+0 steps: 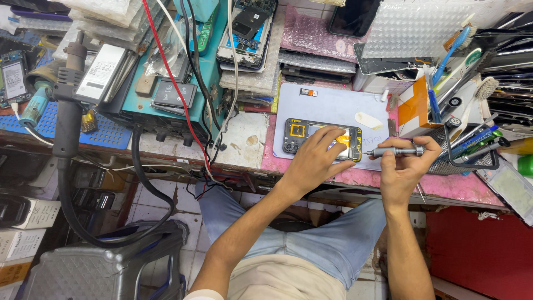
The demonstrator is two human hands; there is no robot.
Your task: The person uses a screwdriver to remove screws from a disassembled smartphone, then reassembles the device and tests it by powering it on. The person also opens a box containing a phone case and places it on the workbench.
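- An opened black smartphone with exposed yellow-and-black internals (322, 139) is laid flat on a pale grey rectangular work mat (333, 105), near the mat's near edge, at the middle of the bench.
- The phone is pressed down by the left hand (316, 158); its fingers (333, 135) are spread flat over the right half, nothing gripped.
- A slim grey metal precision screwdriver (395, 151) is grasped by the right hand (408, 164), fingers curled round the handle; it is held level, tip at the phone's right edge.
- A black wire-mesh tool basket (472, 158) holding pens and tweezers is seen just right of the right hand.
- A teal bench power supply (166, 83) with red and black leads is placed left of the mat.
- A stack of phone parts on pink bubble wrap (311, 39) is seen at the far side.
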